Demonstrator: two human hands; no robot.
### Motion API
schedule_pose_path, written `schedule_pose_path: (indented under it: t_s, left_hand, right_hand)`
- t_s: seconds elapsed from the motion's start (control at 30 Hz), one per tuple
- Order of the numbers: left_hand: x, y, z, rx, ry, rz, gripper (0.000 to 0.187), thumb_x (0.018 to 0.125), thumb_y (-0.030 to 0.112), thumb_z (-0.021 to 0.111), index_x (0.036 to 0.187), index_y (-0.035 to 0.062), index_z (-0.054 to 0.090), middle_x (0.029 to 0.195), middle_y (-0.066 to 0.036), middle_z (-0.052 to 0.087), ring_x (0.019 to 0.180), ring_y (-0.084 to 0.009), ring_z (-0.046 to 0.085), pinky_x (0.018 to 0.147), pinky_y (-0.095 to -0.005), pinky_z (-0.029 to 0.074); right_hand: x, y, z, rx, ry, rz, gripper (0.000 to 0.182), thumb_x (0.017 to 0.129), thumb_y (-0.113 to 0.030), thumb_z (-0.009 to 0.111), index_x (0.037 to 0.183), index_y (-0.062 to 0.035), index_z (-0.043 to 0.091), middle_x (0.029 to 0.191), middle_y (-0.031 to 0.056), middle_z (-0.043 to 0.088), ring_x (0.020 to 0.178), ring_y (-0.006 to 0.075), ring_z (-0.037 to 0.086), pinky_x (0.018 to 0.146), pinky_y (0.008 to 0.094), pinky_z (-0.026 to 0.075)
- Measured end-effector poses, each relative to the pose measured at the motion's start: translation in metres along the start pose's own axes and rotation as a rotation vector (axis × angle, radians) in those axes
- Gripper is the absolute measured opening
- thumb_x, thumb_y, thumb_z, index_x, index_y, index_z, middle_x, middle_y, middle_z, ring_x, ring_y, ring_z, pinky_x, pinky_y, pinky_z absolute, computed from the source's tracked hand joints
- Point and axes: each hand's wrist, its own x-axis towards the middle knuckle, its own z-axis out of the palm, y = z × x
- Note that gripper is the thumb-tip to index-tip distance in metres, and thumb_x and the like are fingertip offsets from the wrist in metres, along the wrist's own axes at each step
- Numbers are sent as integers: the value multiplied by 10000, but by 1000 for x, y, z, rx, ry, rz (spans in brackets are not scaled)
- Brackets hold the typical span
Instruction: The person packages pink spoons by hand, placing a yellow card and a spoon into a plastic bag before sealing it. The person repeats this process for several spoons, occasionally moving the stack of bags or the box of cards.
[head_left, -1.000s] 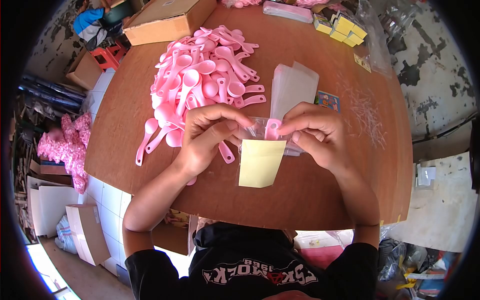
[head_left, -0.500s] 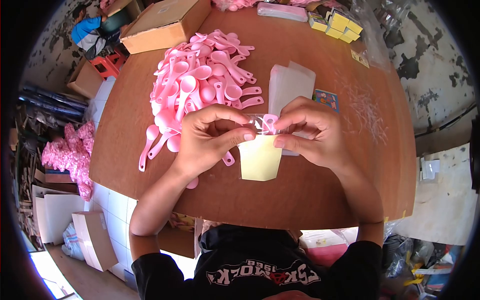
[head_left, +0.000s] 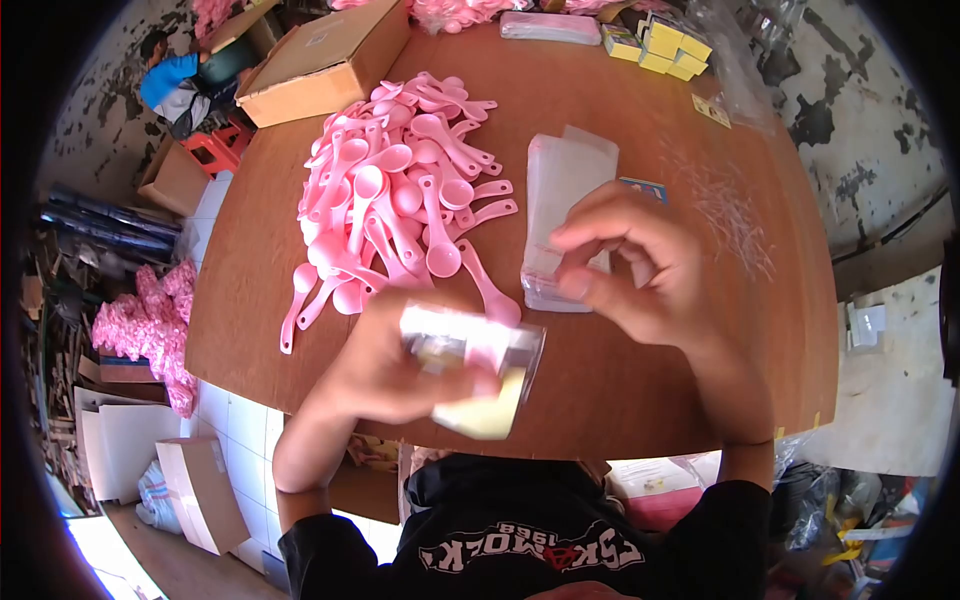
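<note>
My left hand (head_left: 385,365), smeared by motion, is closed on a clear plastic bag (head_left: 533,350) low over the table's front part. Inside the bag show a yellow card (head_left: 490,410) and part of a pink spoon (head_left: 487,345). To the right, my right hand (head_left: 645,270) hovers by a stack of clear plastic bags (head_left: 560,180), its thumb and curled fingers apart with nothing visible between them. A heap of pink measuring spoons (head_left: 400,190) lies beyond my left hand. A small blue card (head_left: 645,188) is partly hidden behind my right hand.
Thin clear strips (head_left: 735,220) are scattered at the table's right. At the back are a cardboard box (head_left: 320,60), a bundle of plastic bags (head_left: 550,27) and stacks of yellow cards (head_left: 672,45). Another person (head_left: 180,85) sits at the far left.
Both hands were together at the bag's top. My right hand has let go and opened. My left hand has carried the bag down and left, tilting it.
</note>
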Motion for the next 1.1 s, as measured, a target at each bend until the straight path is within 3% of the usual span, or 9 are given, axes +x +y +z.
schedule_pose_path:
  t_s: [0.1,0.27,0.33,0.43,0.57,0.63,0.83,0.97,1.1]
  left_hand:
    - [-33,19,-5,-94,-361,19,257,761,83,816,968,22,677,800,-49,693,666,-145,664,562,-270,497]
    - [-112,17,-18,292,-875,-457,196,882,241,699,1005,88,685,839,-39,701,727,-227,681,621,-322,528]
    - [-145,15,-16,539,-708,-774,303,835,317,735,1036,97,678,864,-80,699,825,-285,678,717,-381,527]
    - [-176,9,-18,922,-578,-857,455,782,378,767,1124,102,648,978,-114,682,943,-329,651,814,-418,507]
    - [-144,19,-4,798,-562,-844,515,802,355,753,1190,57,591,1091,-135,638,973,-327,636,806,-420,509]
    - [-117,17,9,525,-643,-471,426,844,300,719,1168,51,599,1069,-115,643,973,-317,633,801,-411,516]
    - [-16,19,38,480,-599,281,297,893,235,663,1145,80,638,970,-84,660,870,-266,649,719,-369,528]
    - [35,12,23,404,-423,240,232,872,135,692,1086,52,660,830,-93,690,719,-215,689,651,-328,536]
    - [53,-22,3,396,-198,109,263,814,-77,593,1054,10,654,916,-105,691,795,-200,692,688,-297,533]
  right_hand:
    - [3,-3,-20,-25,21,59,186,867,-67,692,1026,21,655,916,68,655,761,74,605,648,227,487]
    - [9,-8,-46,-165,-73,191,128,873,-55,672,980,15,666,885,54,661,747,83,597,657,234,479]
    - [9,-1,-51,-360,-109,196,94,841,-52,697,925,-13,682,840,18,668,726,79,594,641,236,459]
    - [7,9,-55,-469,-235,465,102,808,-77,726,891,-27,693,795,42,676,701,99,604,621,251,452]
    - [-2,41,-48,-529,-321,424,134,775,-133,756,825,-28,690,726,68,672,668,145,610,622,291,457]
    - [-3,46,-44,-685,-288,431,157,744,-159,756,773,-25,679,698,89,667,668,207,617,636,344,465]
    - [-4,49,-44,-756,-314,328,128,738,-149,700,773,-27,682,762,106,677,719,274,630,662,366,472]
    - [-1,43,-47,-768,-336,243,133,754,-150,686,793,-23,692,785,119,677,735,287,636,701,372,480]
    - [-2,44,-50,-785,-331,313,143,803,-159,645,825,-37,718,826,108,695,830,304,654,799,395,488]
